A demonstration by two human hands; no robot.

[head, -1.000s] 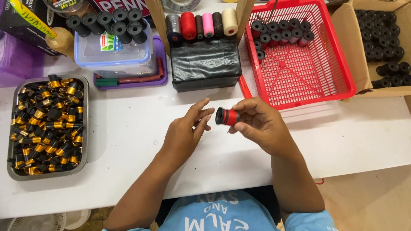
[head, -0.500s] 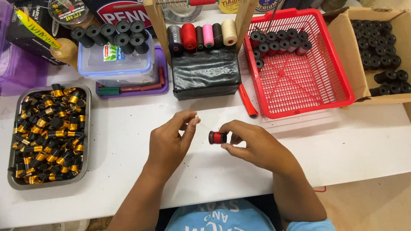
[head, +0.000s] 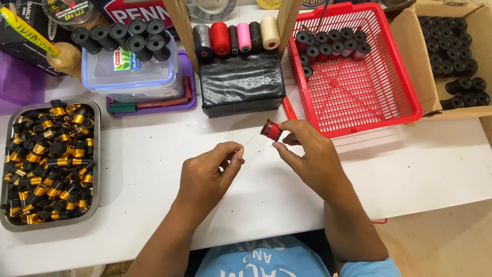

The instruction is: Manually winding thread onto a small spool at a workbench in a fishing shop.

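Left hand [head: 212, 172] is pinched closed, thumb and forefinger nipping the end of a fine thread [head: 251, 139] that runs taut up to the right. Far to its left sits a metal tray [head: 95, 169] heaped with small black-and-gold sleeves, and behind that a clear plastic box [head: 130, 72] topped with black spools. Between the hands, further back, a black block [head: 241, 84] carries a row of thread cones in black, red, pink and cream. Right hand [head: 307, 154] grips a small red-and-black spool [head: 270, 130] in its fingertips, just above the white table [head: 143, 149] and close to the front corner of a red plastic basket [head: 405, 110] holding more black spools. A cardboard box [head: 410, 31] of black spools stands at far right.
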